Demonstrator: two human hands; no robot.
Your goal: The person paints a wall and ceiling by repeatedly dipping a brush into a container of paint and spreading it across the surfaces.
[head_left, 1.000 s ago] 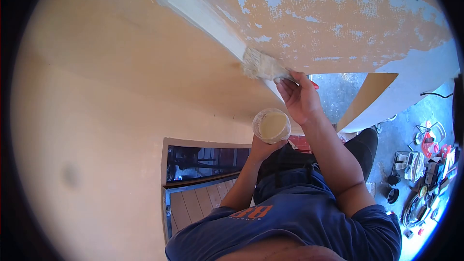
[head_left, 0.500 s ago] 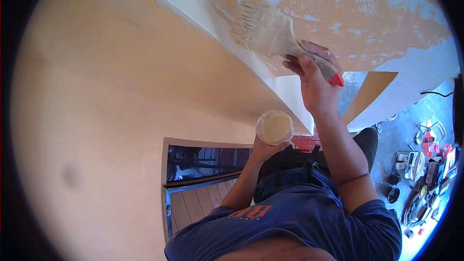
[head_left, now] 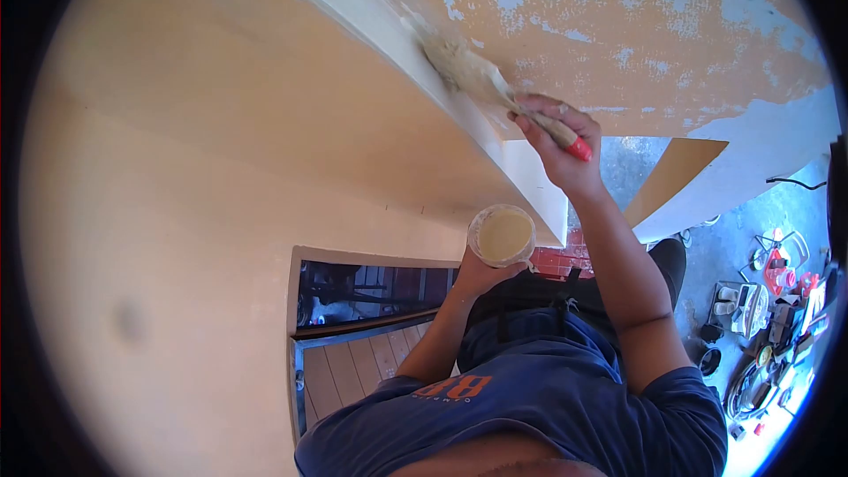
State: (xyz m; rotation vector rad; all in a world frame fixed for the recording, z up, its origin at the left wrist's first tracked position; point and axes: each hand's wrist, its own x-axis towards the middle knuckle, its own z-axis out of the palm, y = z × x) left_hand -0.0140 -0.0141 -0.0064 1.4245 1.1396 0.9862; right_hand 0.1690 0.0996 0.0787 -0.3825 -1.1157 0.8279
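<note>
Wrapped round the handle of a wide paintbrush (head_left: 477,79) is my right hand (head_left: 565,146); the handle's end is red. The brush's bristles are coated in pale paint and lie at the white painted strip (head_left: 353,13) along the wall's corner edge. Lower down, my left hand (head_left: 490,274) grips a cup (head_left: 503,236) of cream-coloured paint, held upright with its opening towards me. Part of the left fingers is hidden behind the cup.
Patchy orange and white wall surface (head_left: 609,44) spreads above and right. A window opening (head_left: 371,291) is at lower left. On the floor at right lie a coiled cable (head_left: 751,389), a tray with cups (head_left: 740,307) and assorted tools.
My right hand has shifted slightly left and down with the brush, which has turned from its flat face to a narrower edge-on view. The cup has hardly moved.
</note>
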